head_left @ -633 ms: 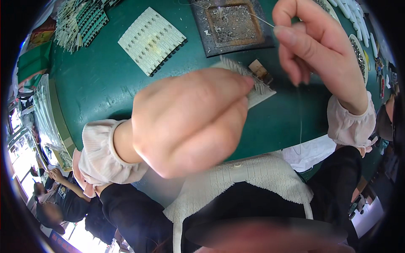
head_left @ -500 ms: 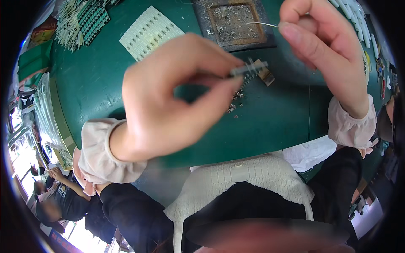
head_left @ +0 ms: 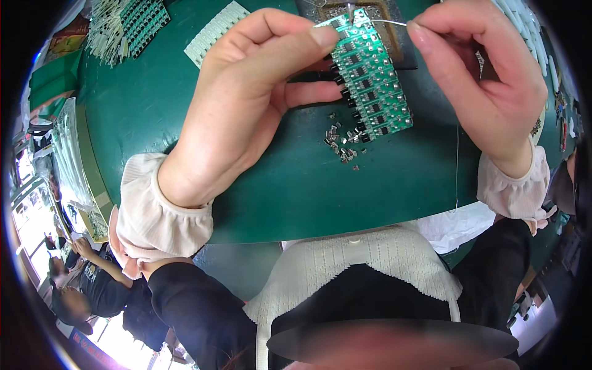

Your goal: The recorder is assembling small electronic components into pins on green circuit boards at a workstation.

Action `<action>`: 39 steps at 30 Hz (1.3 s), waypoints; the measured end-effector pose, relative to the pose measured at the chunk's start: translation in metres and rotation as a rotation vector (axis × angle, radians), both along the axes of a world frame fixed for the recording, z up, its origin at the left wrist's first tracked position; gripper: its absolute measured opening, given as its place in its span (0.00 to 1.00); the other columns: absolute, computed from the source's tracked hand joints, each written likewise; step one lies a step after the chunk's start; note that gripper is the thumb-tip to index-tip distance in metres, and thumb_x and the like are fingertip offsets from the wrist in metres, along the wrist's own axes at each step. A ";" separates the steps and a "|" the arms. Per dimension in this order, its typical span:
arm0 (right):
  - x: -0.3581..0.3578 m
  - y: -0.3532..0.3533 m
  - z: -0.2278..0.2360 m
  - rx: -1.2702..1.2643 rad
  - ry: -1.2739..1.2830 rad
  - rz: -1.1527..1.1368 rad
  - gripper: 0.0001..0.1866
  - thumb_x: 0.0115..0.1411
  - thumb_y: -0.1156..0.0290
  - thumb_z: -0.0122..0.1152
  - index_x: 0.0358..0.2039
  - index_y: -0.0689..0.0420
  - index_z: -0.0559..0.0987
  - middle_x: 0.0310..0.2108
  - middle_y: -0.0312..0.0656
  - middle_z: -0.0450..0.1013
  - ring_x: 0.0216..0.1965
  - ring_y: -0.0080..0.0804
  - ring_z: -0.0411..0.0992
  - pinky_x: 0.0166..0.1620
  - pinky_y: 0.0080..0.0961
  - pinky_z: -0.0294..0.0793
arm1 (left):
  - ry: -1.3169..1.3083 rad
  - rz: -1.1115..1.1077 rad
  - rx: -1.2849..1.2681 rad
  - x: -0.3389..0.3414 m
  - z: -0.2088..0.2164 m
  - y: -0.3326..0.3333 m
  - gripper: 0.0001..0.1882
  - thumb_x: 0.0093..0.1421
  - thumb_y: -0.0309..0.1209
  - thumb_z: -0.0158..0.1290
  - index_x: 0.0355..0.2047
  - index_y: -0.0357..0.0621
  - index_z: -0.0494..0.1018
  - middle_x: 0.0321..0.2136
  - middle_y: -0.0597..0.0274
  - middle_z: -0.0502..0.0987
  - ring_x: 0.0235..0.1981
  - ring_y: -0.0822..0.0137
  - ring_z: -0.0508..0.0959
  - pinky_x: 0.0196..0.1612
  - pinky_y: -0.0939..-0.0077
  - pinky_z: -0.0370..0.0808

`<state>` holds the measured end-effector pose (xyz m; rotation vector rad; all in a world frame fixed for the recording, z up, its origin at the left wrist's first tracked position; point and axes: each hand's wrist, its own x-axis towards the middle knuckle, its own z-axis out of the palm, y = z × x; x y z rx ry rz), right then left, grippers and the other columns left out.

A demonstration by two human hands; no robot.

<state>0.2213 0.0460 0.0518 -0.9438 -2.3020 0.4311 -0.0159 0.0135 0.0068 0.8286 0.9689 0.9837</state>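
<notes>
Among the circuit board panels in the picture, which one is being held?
The green panel gripped by the left hand; the pale panel and the black-dotted panel, both farther left, are in no hand.

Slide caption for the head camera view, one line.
Left hand holding a green circuit board, right hand pinching a thin wire near the board's far end, small metal bits on the table.

Glossy green board (head_left: pixel 373 86) at one o'clock, shiny solder dots (head_left: pixel 399 97), smooth silvery metal wire (head_left: pixel 390 22), shiny metal bits (head_left: pixel 344 151) at the board's seven o'clock, smooth low-sheen table (head_left: pixel 296 203), matt cloth cuffs (head_left: pixel 166 219), textured knit top (head_left: pixel 364 256) at six o'clock
</notes>
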 end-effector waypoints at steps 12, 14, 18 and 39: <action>-0.008 -0.003 -0.002 -0.033 0.059 0.019 0.06 0.55 0.84 0.65 0.32 0.63 0.78 0.26 0.35 0.72 0.19 0.12 0.65 0.21 0.10 0.60 | -0.040 -0.036 0.038 -0.001 0.007 0.001 0.06 0.67 0.30 0.50 0.39 0.41 0.74 0.35 0.65 0.79 0.36 0.75 0.81 0.37 0.84 0.83; -0.011 -0.002 0.007 -0.005 0.072 0.021 0.05 0.55 0.84 0.65 0.32 0.63 0.78 0.26 0.35 0.72 0.19 0.11 0.65 0.21 0.10 0.60 | -0.043 -0.046 0.048 -0.002 0.007 0.001 0.06 0.67 0.29 0.50 0.39 0.41 0.73 0.35 0.64 0.79 0.37 0.74 0.81 0.37 0.83 0.84; -0.027 0.002 0.026 -0.537 -0.044 -0.335 0.06 0.55 0.84 0.65 0.31 0.63 0.78 0.25 0.36 0.71 0.18 0.12 0.65 0.20 0.11 0.59 | -0.053 -0.025 0.045 -0.005 0.005 0.001 0.06 0.67 0.29 0.50 0.39 0.41 0.73 0.35 0.64 0.79 0.37 0.74 0.81 0.38 0.82 0.84; -0.013 -0.010 0.004 -0.049 0.028 -0.024 0.04 0.60 0.79 0.61 0.33 0.63 0.74 0.24 0.35 0.67 0.19 0.15 0.61 0.22 0.14 0.57 | 0.041 -0.037 0.008 0.002 0.003 -0.003 0.05 0.66 0.29 0.52 0.38 0.42 0.74 0.34 0.66 0.79 0.34 0.78 0.80 0.34 0.83 0.83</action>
